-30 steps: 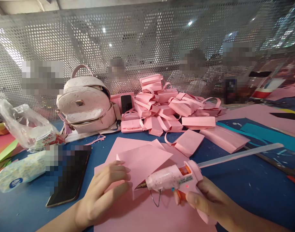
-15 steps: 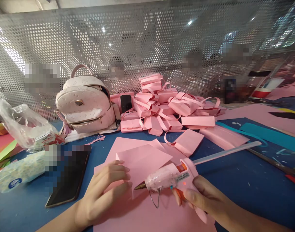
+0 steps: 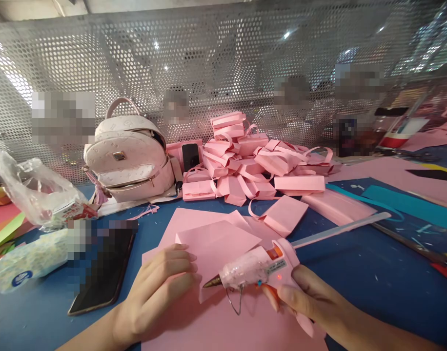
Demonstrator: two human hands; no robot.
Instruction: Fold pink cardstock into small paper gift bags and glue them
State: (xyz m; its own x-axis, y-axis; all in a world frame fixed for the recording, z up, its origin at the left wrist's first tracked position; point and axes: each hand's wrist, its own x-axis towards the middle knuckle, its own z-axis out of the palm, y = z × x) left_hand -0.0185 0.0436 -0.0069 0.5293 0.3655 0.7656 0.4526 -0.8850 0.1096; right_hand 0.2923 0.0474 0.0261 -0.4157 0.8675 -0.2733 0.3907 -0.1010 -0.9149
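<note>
My right hand [image 3: 300,297] is wrapped round the handle of a pink hot glue gun [image 3: 245,268], with a finger by its orange trigger. A clear glue stick [image 3: 344,229] sticks out of its back, and a small red light glows on its side. The nozzle points left, close to the near edge of a folded piece of pink paper [image 3: 219,239]. My left hand [image 3: 165,278] grips the left side of this paper, its fingers bent together over it; the thumb is hidden. Beneath lie larger pink sheets [image 3: 223,321].
Behind stand a heap of pink paper bags [image 3: 241,165] and a pale pink backpack [image 3: 128,156]. To the left lie a phone [image 3: 106,278], a tissue pack [image 3: 33,258] and a plastic bag [image 3: 29,185]. Scissors [image 3: 443,270] and teal paper [image 3: 410,207] are at right on the blue table [image 3: 384,302].
The fingers of my left hand have curled slightly more over the folded paper. The glue gun stays in nearly the same place, its nozzle by the paper's edge.
</note>
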